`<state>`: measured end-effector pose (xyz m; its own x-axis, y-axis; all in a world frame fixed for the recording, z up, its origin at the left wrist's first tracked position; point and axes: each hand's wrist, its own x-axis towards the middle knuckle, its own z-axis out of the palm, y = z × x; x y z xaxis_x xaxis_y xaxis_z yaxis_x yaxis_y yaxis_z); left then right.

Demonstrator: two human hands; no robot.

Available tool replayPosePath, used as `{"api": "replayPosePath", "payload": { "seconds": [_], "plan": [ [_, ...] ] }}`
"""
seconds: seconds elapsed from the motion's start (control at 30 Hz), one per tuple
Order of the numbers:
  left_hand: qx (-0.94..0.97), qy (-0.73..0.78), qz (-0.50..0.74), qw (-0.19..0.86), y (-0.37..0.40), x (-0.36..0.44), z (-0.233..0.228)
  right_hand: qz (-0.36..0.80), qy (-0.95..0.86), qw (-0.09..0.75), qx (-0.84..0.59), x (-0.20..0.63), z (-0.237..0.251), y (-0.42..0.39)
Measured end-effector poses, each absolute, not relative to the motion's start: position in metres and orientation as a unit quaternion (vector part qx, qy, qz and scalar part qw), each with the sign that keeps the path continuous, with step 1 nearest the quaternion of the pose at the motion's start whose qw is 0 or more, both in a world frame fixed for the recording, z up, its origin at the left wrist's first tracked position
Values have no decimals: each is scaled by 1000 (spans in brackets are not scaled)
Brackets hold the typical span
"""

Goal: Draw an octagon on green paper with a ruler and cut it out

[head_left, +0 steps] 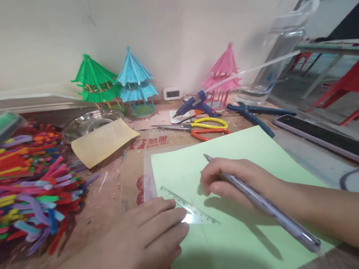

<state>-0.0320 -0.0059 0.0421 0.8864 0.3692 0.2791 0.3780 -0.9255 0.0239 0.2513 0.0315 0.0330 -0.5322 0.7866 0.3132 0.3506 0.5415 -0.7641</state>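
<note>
A light green sheet of paper (252, 174) lies on the cardboard-covered table in front of me. My left hand (147, 233) presses flat on a clear plastic set square (189, 207) at the sheet's left edge. My right hand (236, 179) grips a translucent purple pen (267, 204), its tip end pointing away from me, its long barrel running back over my wrist. The hand rests on the paper just right of the set square.
A heap of coloured pipe cleaners (27, 185) fills the left. Behind are a tan paper piece (105, 143), glass dish (84, 124), three small pavilions (135, 82), blue glue gun (195, 103), yellow and orange scissors (204, 126), blue pliers (253, 113), phone (327, 136), water bottle (276, 55).
</note>
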Motion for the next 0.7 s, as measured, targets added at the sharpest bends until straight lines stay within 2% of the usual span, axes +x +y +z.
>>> {"api": "replayPosePath", "payload": {
  "seconds": [0.2,0.27,0.37,0.5,0.7],
  "plan": [
    [-974,-181,-132,32,-4,-15,50,217,-854,375,-288,252,32,21],
    [-977,-173,-120,29,-4,-14,49,187,-883,356,-241,252,35,18],
    [-978,-168,-122,13,-5,-15,45,190,-909,310,-203,252,40,16],
    [-970,-199,-140,15,-7,-14,41,202,-902,323,-202,254,41,16],
    [-963,-228,-136,52,-9,-15,37,206,-917,285,-189,258,42,13]
  ]
}}
